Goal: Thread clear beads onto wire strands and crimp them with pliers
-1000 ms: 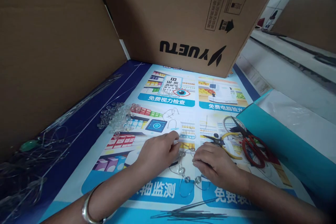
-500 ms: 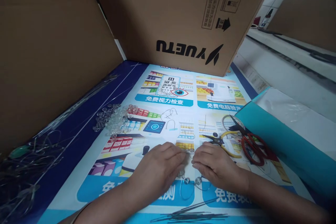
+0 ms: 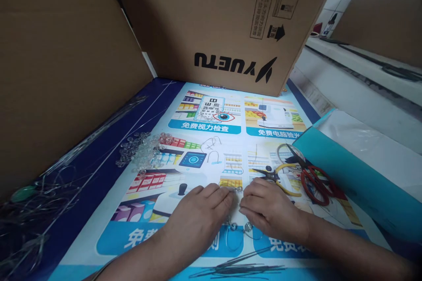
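At the lower middle, my left hand [image 3: 202, 213] is closed, its fingers curled at the left side of a small wire piece with clear beads [image 3: 248, 227]. Facing it, my right hand [image 3: 272, 208] has its fingers pressed together at the right side of the same piece. Wire loops and a few beads show below and between the hands; the fingertips hide the exact grip. Dark wire pieces [image 3: 240, 268] lie near the front edge. Yellow-handled pliers [image 3: 280, 178] and red-handled scissors [image 3: 316, 182] rest just beyond my right hand.
A pile of clear beads [image 3: 141, 151] lies left of centre. Tangled wires [image 3: 49, 202] run along the far left. A large cardboard box [image 3: 214, 22] stands at the back, and a teal box [image 3: 356, 171] at the right. Bent wire bits [image 3: 212, 144] lie beyond the hands.
The view has shifted slightly. My left hand's fingers have changed pose a little by the wire piece; my right hand is nearly still.
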Tool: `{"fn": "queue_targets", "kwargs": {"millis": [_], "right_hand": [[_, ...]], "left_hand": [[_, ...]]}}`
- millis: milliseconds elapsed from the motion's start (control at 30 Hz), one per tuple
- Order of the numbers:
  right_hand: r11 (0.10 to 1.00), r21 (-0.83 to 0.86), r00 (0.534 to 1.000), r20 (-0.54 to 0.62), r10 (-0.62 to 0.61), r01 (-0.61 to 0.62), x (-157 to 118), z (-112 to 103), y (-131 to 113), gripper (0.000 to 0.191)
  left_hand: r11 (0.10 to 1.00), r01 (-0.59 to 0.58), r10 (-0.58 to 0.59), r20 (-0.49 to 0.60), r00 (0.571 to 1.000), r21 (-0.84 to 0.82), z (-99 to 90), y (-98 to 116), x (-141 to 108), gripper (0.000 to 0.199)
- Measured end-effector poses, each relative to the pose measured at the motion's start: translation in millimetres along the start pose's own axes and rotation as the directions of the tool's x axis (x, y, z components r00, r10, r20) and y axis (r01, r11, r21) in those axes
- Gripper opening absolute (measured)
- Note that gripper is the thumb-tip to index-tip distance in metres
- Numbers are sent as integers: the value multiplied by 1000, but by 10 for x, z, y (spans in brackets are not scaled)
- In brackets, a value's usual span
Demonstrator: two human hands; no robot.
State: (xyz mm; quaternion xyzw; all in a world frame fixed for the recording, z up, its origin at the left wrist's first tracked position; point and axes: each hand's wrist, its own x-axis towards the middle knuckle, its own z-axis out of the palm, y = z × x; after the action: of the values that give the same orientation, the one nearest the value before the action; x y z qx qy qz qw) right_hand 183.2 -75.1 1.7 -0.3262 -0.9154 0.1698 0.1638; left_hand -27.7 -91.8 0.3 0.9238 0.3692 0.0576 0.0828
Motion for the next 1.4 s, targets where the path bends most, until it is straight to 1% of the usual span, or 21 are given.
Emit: {"fn": "queue_targets", "kwargs": {"millis": [133,233,300,467,667,733,833,933,1133,1300,1400], "right_hand": [[992,73,992,-67,103,-98,-8,-4,4,14],[975,118,976,-96,198,-186,-16,-3,6,14],[970,122,969,-103,224,-211,-23,7,8,17],[974,128,975,-100,200,-187,-33,35,21,20],[988,106,985,-116,128,-116,-27,29,26,21],[991,98,987,-119,105,-94,-25,24,20,21],[992,94,989,-114,91,-81,-22,20,10,20],[993,91,991,-101,89,-80,-16,20,8,19],[991,102,989,-112,97,-85,-4,11,20,17],[979,156,985,-93,144,-129,7,-11,25,8],[979,171,990,-70,124,-110,12,-24,25,8]], "left_hand": [[1000,0,1,17,1000,-10,-7,0,7,37],[1000,5,-5,-5,1000,-24,5,-5,13,35],[999,-2,1,-35,999,-40,24,-8,11,34],[997,-31,21,-129,991,-76,99,-17,-18,35],[994,-38,18,-186,982,-107,120,-23,-30,36],[992,-47,25,-186,982,-113,105,-17,-28,35],[991,-25,2,-169,986,-130,85,-5,-27,36],[990,-27,5,-157,988,-141,74,4,-29,36],[988,-24,-4,-175,985,-155,59,8,-26,36],[988,-20,1,-120,993,-154,37,11,-23,38],[986,-13,-5,-107,994,-167,22,15,-18,37]]}}
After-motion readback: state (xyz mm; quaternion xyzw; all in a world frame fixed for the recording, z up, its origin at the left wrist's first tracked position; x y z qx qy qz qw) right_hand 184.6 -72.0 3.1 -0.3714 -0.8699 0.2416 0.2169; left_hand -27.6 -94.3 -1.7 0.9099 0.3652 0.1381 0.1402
